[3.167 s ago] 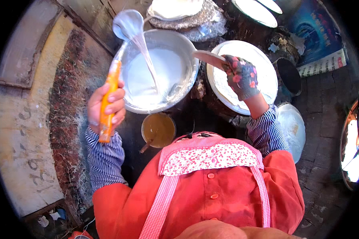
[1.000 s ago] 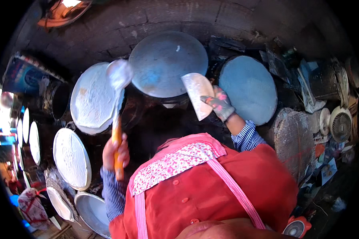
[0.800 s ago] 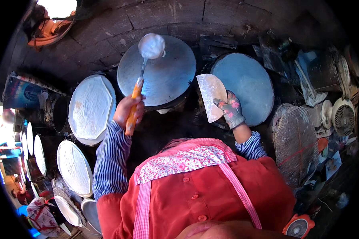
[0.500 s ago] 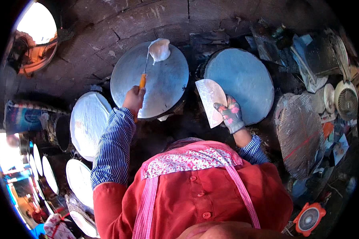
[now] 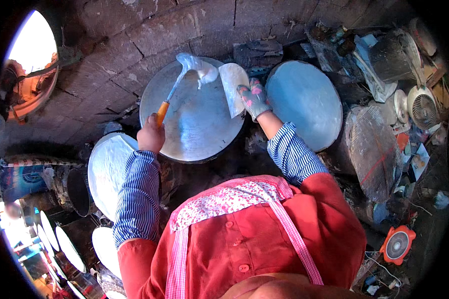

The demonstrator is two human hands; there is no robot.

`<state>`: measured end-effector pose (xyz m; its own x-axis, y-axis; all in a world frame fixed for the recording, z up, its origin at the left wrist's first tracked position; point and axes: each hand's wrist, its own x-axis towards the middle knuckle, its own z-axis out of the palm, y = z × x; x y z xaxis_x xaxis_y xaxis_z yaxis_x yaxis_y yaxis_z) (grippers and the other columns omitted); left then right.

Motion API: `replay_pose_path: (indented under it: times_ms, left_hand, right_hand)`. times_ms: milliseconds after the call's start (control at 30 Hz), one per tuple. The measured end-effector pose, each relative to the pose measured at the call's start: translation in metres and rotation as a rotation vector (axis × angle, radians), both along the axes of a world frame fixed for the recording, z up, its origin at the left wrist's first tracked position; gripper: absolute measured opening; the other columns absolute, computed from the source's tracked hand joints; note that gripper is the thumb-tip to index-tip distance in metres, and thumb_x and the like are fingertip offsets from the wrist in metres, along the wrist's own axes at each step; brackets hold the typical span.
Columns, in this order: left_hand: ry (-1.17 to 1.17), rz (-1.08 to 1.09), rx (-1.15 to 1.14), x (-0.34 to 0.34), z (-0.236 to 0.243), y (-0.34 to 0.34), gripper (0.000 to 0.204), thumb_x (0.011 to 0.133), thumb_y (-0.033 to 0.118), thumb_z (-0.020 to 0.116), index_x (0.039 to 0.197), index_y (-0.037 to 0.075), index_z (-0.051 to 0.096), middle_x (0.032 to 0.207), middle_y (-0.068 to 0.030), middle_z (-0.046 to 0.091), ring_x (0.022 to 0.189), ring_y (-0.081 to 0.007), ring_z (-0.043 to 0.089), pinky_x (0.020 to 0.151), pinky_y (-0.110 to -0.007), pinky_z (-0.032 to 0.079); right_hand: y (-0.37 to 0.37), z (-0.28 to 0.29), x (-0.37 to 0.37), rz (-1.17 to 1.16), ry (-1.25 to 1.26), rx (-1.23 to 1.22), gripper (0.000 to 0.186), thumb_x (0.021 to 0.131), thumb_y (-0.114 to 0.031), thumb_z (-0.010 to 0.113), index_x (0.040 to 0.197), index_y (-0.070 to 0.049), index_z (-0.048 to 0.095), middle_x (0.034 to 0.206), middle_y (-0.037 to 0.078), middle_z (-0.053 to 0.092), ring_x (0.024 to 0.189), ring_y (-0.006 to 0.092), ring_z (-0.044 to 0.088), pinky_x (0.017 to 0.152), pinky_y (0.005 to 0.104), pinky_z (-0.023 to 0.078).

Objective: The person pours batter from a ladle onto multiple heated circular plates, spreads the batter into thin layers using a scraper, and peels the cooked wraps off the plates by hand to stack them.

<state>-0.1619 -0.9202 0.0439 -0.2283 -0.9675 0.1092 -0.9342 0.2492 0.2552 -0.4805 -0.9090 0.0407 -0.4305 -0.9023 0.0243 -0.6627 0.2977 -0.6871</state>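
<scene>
My left hand (image 5: 149, 135) grips the orange handle of a metal ladle (image 5: 187, 67). The ladle's bowl is tipped over the far edge of a round grey griddle (image 5: 194, 124), and white batter (image 5: 207, 74) runs from it onto the plate. My right hand (image 5: 254, 98) wears a patterned glove and holds a flat pale scraper (image 5: 233, 84) by its lower end. The scraper's blade stands just right of the batter, over the griddle's far right edge.
A second round griddle (image 5: 304, 102) lies to the right. At the left sit a pale cooked sheet on a griddle (image 5: 107, 169), a dark pot (image 5: 77, 192) and several white discs (image 5: 65, 244). Brick wall behind; a wrapped bundle (image 5: 374, 149), small fans (image 5: 424, 107) and clutter at right.
I have turned from the batter bowl to the griddles. The ladle swung up and across to the middle griddle and tipped out batter; the scraper moved left to its far edge.
</scene>
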Motion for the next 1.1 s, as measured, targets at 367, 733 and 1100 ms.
replay_pose_path:
  times_ms: [367,733,1100]
  left_hand:
    - [0.204,-0.04,-0.093,0.042,-0.019,-0.01,0.034,0.076,0.011,0.057,0.108,0.003,0.047,0.086,-0.0123,0.056,0.072,-0.0265,0.058,0.06,-0.036,0.047]
    - [1.356,0.089,0.785,0.05,0.014,0.0,0.029,0.082,0.009,0.055,0.108,0.0,0.046,0.068,-0.0014,0.05,0.052,-0.009,0.047,0.048,-0.021,0.039]
    - [1.736,0.024,0.585,0.099,0.039,0.088,0.039,0.073,0.011,0.064,0.106,0.0,0.045,0.077,-0.0049,0.049,0.058,-0.0116,0.049,0.052,-0.023,0.042]
  right_hand:
    - [-0.093,0.008,0.057,0.057,0.223,0.269,0.045,0.076,-0.023,0.052,0.115,-0.002,0.043,0.108,0.021,0.055,0.1,0.0345,0.054,0.084,0.0415,0.044]
    - [-0.109,0.02,0.072,0.029,0.247,0.293,0.041,0.075,-0.026,0.052,0.111,-0.007,0.046,0.105,0.02,0.056,0.096,0.0358,0.056,0.082,0.0427,0.045]
    - [-0.104,0.054,0.132,0.422,0.39,0.288,0.033,0.079,-0.025,0.047,0.106,-0.006,0.05,0.102,0.019,0.057,0.093,0.0339,0.056,0.08,0.0408,0.046]
